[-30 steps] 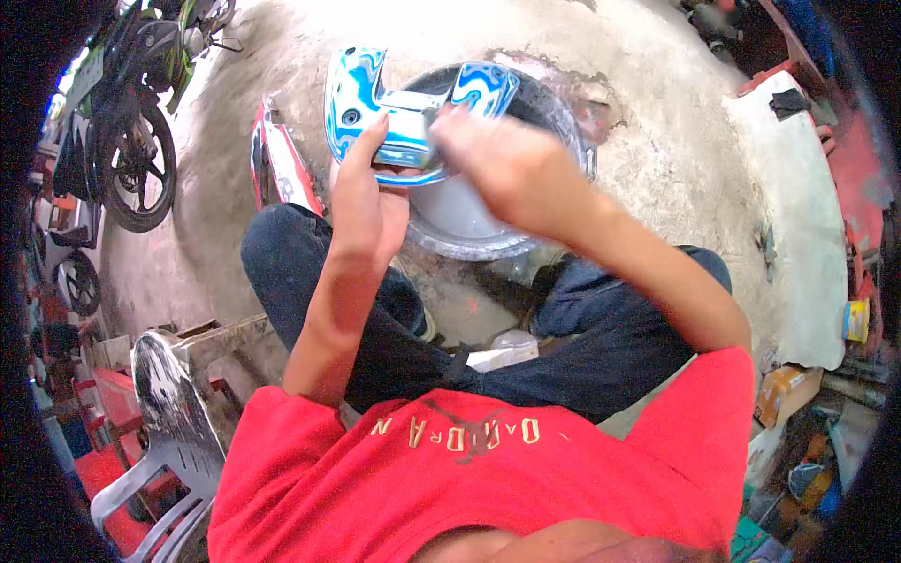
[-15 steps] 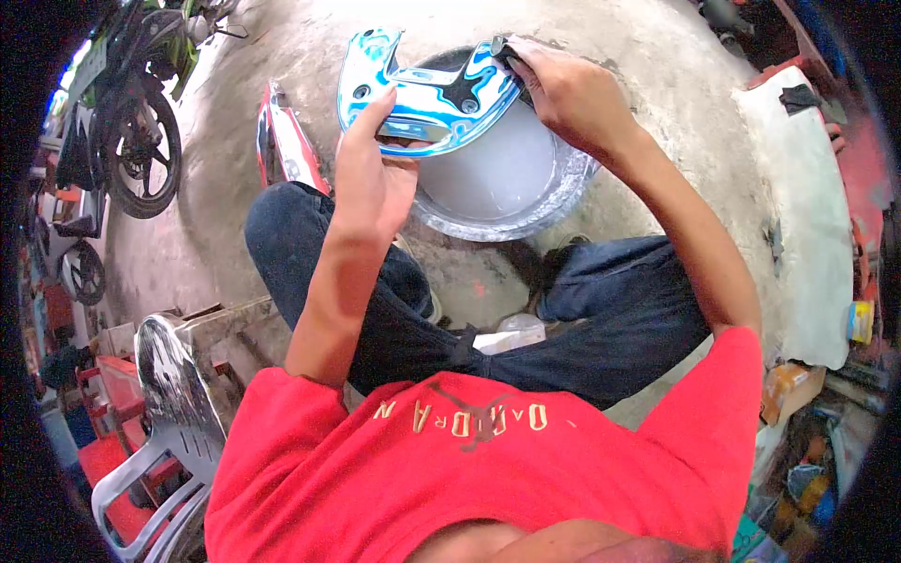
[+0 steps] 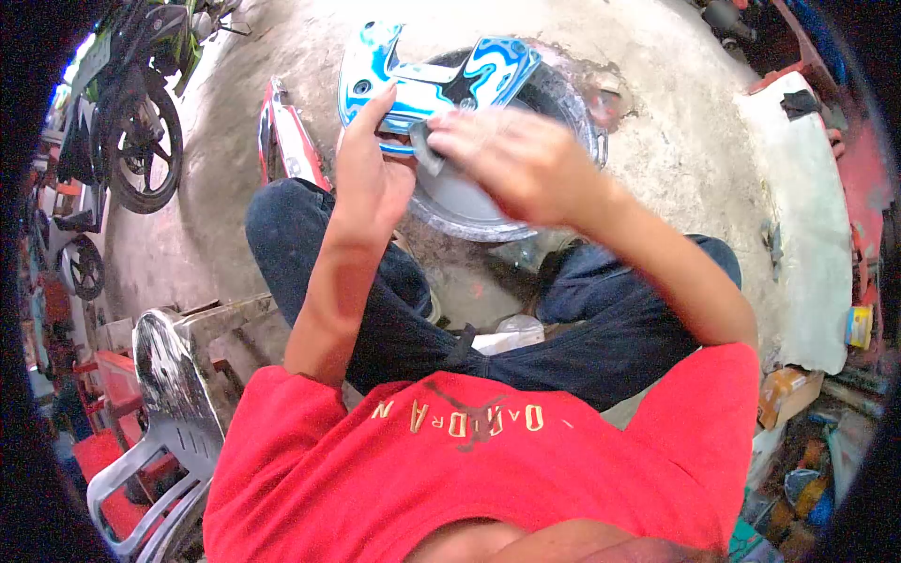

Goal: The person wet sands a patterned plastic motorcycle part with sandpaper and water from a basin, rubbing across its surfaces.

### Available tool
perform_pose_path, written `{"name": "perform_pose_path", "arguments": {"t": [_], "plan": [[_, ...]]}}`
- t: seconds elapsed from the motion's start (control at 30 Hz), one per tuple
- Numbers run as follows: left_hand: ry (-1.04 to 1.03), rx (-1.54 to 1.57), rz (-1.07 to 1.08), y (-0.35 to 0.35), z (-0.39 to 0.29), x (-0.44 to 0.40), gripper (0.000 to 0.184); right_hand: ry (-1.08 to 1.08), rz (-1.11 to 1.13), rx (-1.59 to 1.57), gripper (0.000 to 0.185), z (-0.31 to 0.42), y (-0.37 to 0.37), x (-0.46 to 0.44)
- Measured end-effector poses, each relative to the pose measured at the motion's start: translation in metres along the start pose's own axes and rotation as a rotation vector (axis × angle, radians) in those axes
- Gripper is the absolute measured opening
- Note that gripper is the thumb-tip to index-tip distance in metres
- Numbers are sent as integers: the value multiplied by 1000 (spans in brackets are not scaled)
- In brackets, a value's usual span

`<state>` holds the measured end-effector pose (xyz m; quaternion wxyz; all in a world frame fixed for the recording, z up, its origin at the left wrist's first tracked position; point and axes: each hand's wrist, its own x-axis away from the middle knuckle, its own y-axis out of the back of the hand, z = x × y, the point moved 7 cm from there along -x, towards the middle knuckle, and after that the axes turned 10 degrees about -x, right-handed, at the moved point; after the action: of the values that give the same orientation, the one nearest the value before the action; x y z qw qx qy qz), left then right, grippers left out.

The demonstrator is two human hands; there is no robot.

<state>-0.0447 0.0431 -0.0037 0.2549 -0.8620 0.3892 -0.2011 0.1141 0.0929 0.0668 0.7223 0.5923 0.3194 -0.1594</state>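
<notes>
A curved motorcycle body panel, patterned in blue and white with bolt holes, is held up over the basin. My left hand grips its lower left part, thumb on the face and fingers behind. My right hand, somewhat blurred, pinches a folded dark grey sheet that looks like sandpaper, against the panel's lower edge. Below both hands stands a round grey basin of cloudy whitish water, partly hidden by the panel and my right hand.
Left of the basin a red and white panel lies on the concrete floor. A motorcycle stands at the far left. Closer in are a grey plastic chair and, to the right, a long whitish panel and a cardboard box.
My right hand has swept from the panel's upper right end down and left to its lower edge, carrying the grey sheet. The left hand and panel stay nearly in place.
</notes>
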Motion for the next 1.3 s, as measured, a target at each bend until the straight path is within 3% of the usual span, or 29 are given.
{"name": "perform_pose_path", "arguments": {"t": [0.03, 0.1, 0.17, 0.23, 0.3, 0.37, 0.47, 0.5, 0.57, 0.7, 0.77, 0.83, 0.87, 0.9, 0.97, 1.0, 1.03, 1.1, 1.17, 1.23, 1.3], "plan": [[6, 3, 8, -2, 0, 3, 30, -9, 6, 19, 41, -21, 3, 6], [-9, -8, 13, -4, -1, 5, 27, -448, 106, 120, 31, -94, 10, 16], [-26, -23, 21, -7, -5, 6, 25, -784, 383, 221, 30, -125, 12, 30], [-52, -23, 7, -12, -11, 7, 24, -468, 75, 149, 33, -86, 13, 21], [-33, -9, 15, -11, -10, 5, 26, -186, -11, 162, 38, -34, 9, 5], [18, 29, 51, -4, -2, 0, 30, -112, -35, 69, 39, -6, 4, -5], [-10, -10, -3, -9, -4, 5, 25, -137, -2, 72, 39, -37, 14, 1], [-24, -17, 0, -9, -6, 6, 25, -295, 47, 169, 38, -71, 12, 11], [-52, -25, 5, -9, -6, 5, 25, -949, 374, 150, 37, -116, 20, 23], [-42, -63, 47, -12, -7, 2, 27, -221, -62, 203, 35, -36, 7, 4], [-58, -65, 58, -24, -6, 5, 25, -74, -131, 102, 31, 0, 2, -7], [-18, -72, 60, -30, -5, 2, 25, -106, -105, -12, 30, -14, 13, -7], [13, -70, 98, -34, -6, 3, 29, -464, 24, -3, 26, -43, 21, -3], [22, -123, 129, -35, -4, -1, 31, -654, -79, -116, 27, -81, 38, 5], [40, -222, 193, -37, 1, -9, 33, -995, -394, -366, 48, -150, 73, 26], [51, -251, 246, -40, 1, -8, 36, -905, -533, -299, 52, -149, 93, 20], [77, -300, 269, -41, 5, -9, 37, -873, -595, -433, 35, -165, 95, 25], [140, -409, 316, -43, 17, -11, 38, -933, -538, -409, 34, -174, 87, 34], [106, -482, 320, -52, 24, -9, 39, -771, -391, -240, 43, -158, 61, 27], [67, -550, 323, -60, 28, -6, 35, -542, -82, -70, 32, -96, 37, 1], [-40, -577, 326, -60, 28, -7, 37, 45, -25, -147, 40, -49, 20, -6]]}}
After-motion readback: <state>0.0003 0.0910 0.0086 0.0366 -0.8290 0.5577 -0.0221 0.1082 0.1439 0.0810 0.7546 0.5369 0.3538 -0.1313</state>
